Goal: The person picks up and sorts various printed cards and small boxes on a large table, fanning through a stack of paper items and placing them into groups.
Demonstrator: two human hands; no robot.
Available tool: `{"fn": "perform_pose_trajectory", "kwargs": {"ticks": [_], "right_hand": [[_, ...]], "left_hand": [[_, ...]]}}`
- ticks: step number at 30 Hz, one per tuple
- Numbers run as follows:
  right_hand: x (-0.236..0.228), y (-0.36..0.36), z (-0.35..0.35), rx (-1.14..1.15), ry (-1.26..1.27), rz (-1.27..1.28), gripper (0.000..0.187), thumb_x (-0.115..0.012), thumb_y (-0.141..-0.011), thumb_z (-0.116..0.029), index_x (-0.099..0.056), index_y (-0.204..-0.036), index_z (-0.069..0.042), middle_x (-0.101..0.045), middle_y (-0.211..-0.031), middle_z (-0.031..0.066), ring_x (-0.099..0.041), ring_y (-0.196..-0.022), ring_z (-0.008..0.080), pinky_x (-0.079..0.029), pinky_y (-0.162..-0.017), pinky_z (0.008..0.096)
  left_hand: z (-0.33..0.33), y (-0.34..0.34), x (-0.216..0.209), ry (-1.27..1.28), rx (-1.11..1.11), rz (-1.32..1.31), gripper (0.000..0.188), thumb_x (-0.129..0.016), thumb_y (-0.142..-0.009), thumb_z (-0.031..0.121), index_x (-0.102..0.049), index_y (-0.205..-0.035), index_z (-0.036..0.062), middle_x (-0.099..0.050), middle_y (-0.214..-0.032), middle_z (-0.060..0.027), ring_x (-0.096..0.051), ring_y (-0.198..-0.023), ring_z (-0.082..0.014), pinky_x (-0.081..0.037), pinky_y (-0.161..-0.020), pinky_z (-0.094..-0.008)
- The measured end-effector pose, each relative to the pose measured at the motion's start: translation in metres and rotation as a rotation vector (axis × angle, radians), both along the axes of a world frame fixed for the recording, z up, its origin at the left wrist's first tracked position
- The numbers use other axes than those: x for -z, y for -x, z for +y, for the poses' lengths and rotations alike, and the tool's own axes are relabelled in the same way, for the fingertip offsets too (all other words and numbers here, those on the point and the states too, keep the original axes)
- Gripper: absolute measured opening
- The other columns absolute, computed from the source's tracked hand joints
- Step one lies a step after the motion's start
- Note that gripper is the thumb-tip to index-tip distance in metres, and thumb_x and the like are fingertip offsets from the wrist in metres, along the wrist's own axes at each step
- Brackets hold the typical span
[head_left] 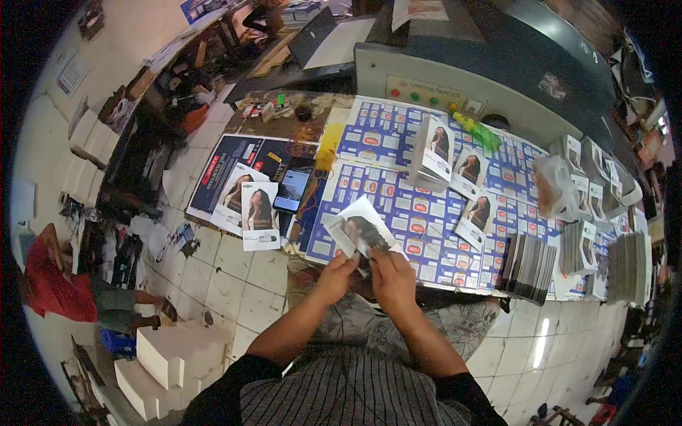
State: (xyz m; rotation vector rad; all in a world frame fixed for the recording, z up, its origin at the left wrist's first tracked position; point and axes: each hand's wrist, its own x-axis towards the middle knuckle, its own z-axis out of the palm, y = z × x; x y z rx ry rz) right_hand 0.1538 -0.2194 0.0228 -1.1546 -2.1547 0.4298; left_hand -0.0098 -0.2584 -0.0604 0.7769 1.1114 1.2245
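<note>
Both my hands hold a small stack of white printed cards (pixel 361 228) with a dark-haired portrait on them, just above the near edge of the table. My left hand (pixel 335 275) pinches the stack's lower left corner. My right hand (pixel 392 275) grips its lower right side with fingers curled. The table is covered by large blue printed sheets (pixel 398 206) with rows of small labels. More portrait cards lie on them: an upright stack (pixel 433 150) and loose ones (pixel 474 220).
A phone (pixel 293 190) and more portrait cards (pixel 259 214) lie at the table's left. Card stacks (pixel 527 266) and boxes (pixel 604 186) crowd the right. A big grey machine with coloured buttons (pixel 419 91) stands behind. A person in red (pixel 53 284) sits on the tiled floor near white boxes (pixel 170 351).
</note>
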Motion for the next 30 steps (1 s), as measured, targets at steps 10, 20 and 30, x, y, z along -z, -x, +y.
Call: {"fn": "perform_pose_trajectory", "kwargs": {"ticks": [10, 20, 30], "right_hand": [[0.048, -0.034, 0.054, 0.089, 0.935, 0.657, 0.024, -0.069, -0.091, -0.016, -0.063, -0.107, 0.001, -0.068, -0.09, 0.0062, -0.062, -0.081, 0.0134, -0.05, -0.075, 0.0308], [0.088, -0.063, 0.078, 0.44, 0.299, 0.088, 0.028, -0.067, -0.086, -0.011, -0.059, -0.111, 0.0, -0.069, -0.099, 0.0244, -0.068, -0.087, 0.0393, -0.052, -0.075, 0.0439], [0.075, -0.09, 0.089, 0.196, 1.345, 1.128, 0.035, -0.057, -0.098, -0.018, -0.055, -0.129, -0.002, -0.061, -0.127, 0.0119, -0.066, -0.087, 0.0196, -0.057, -0.077, 0.0328]], "left_hand": [[0.043, 0.044, 0.029, 0.003, 0.102, -0.398, 0.054, -0.069, -0.093, 0.026, -0.047, -0.139, 0.0088, -0.065, -0.117, -0.0047, -0.063, -0.105, -0.0182, -0.049, -0.086, -0.034], [0.103, -0.011, 0.013, -0.339, 0.027, 1.384, 0.057, -0.067, -0.082, 0.016, -0.054, -0.137, 0.027, -0.04, -0.151, -0.0143, -0.032, -0.142, -0.0315, -0.025, -0.111, -0.0598], [0.103, -0.011, 0.026, -0.65, 0.305, 1.531, 0.065, -0.069, -0.08, 0.054, -0.057, -0.137, 0.0244, -0.045, -0.147, -0.0095, -0.036, -0.137, -0.0314, -0.023, -0.113, -0.055]]}}
